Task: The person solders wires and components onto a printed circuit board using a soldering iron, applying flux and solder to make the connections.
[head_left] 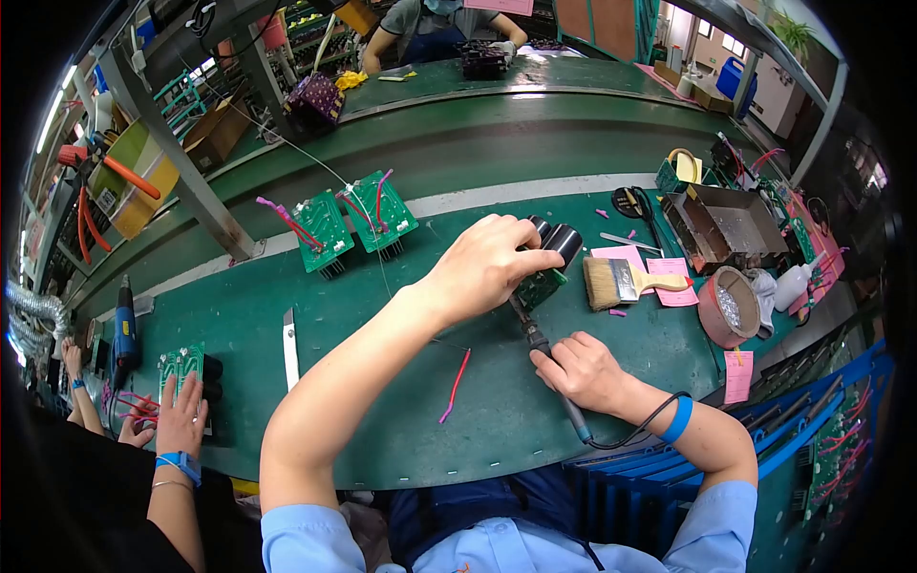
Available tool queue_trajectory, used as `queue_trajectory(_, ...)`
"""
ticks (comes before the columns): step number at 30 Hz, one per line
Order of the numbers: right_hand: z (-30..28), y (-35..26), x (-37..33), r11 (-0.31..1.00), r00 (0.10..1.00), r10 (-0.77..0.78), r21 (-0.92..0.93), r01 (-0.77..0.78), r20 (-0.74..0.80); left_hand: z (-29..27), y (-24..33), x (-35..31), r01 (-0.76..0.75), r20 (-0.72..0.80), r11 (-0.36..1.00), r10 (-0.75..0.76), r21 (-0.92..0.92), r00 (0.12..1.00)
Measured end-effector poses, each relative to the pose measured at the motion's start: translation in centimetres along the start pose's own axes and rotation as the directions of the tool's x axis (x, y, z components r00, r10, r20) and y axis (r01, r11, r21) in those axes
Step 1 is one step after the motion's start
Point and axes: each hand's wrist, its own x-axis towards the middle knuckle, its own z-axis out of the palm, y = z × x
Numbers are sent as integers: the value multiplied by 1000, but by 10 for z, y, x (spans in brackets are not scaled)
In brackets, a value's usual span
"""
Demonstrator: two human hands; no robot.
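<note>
My left hand (485, 265) grips a circuit board (543, 286) with black cylindrical capacitors (564, 243), tilted up off the bench. The fingers wrap over its top and hide much of it. My right hand (587, 371), closed round a soldering iron (574, 417), angles the tip up against the board's lower edge; the exact contact is hidden. The iron's cord runs back past a blue wristband (678, 419). Between my forearms lies a loose red and purple wire (457, 384). A thin solder strand (287, 143) hangs down from the upper left.
Two green boards (323, 229) with wires stand at the back. A flat brush (611, 284), metal tray (721, 224) and round pink container (728, 307) sit at right. On the left, a neighbour's hands (180, 420) touch another board near a blue tool (125, 329). Another person works across the bench.
</note>
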Motion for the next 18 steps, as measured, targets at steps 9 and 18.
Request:
queue_trajectory(9, -1, 1, 0, 1000, 1000, 16, 20, -16, -11, 3, -1, 13, 24, 47, 1000, -24, 7, 999)
queue_trajectory(18, 0, 3, 0, 1000, 1000, 21, 23, -20, -21, 10, -3, 24, -8, 61, 999, 6, 39, 998)
